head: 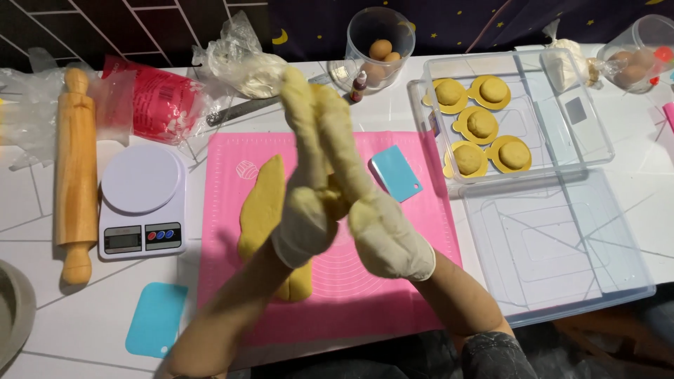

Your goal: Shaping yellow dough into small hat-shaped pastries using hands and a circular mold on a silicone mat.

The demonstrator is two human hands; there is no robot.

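Both gloved hands are raised over the middle of the pink silicone mat, palms pressed together with fingers stretched toward 12 o'clock. The left hand and the right hand hold a small yellow dough piece between the palms; only a sliver of it shows in the seam, so each grip is flat and closed on that piece rather than curled.

Directly under the left wrist, at 7 o'clock from the hands, a long yellow dough log lies on the mat, running from 12 to 6 o'clock and stopping short of the mat's near edge. The mat's right half is bare except for a blue dough scraper at 2 o'clock, near the mat's right border.

Beyond that border, at 2 o'clock, a clear plastic tray holds five dough balls on gold trays in its left part; its right part is open. Its clear lid lies at 4 o'clock, reaching the table edge.

At 9 o'clock a white kitchen scale sits just off the mat's left edge, with a wooden rolling pin farther out. A second blue scraper lies at 8 o'clock on the white table. At 12 o'clock stands a clear tub of eggs.
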